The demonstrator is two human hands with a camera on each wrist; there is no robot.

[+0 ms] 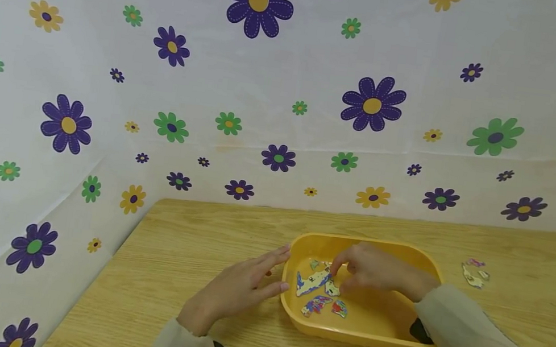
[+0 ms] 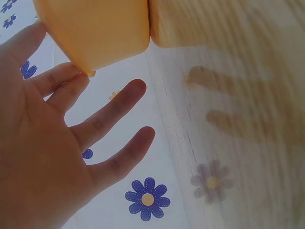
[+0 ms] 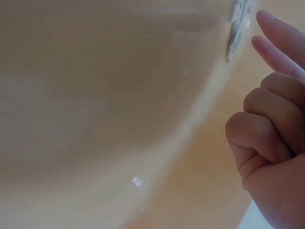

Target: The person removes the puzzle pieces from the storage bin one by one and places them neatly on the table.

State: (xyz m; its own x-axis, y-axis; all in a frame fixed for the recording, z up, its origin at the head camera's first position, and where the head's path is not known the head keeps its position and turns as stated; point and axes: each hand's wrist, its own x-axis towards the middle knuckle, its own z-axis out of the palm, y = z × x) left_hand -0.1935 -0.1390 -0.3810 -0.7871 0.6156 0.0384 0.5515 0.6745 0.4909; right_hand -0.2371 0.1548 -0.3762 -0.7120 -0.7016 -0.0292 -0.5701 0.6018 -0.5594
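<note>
A yellow plastic basin (image 1: 367,339) stands on the table, with several flat, irregular printed pieces on its floor. Among them are a long cream piece with blue edges (image 1: 311,282), a smaller cream piece (image 1: 332,288), a multicoloured piece (image 1: 316,305) and a red-green piece (image 1: 340,308). My right hand (image 1: 372,269) reaches inside, index finger and thumb pointing down beside the cream pieces; the other fingers are curled in the right wrist view. Nothing shows between its fingertips. At the basin's left end my left hand (image 1: 239,286) touches the rim, fingers spread.
To the right of the basin, a few more small printed pieces (image 1: 474,276) lie on the wooden table (image 1: 209,234). White cloth with printed flowers (image 1: 275,110) hangs behind the table and along its left side.
</note>
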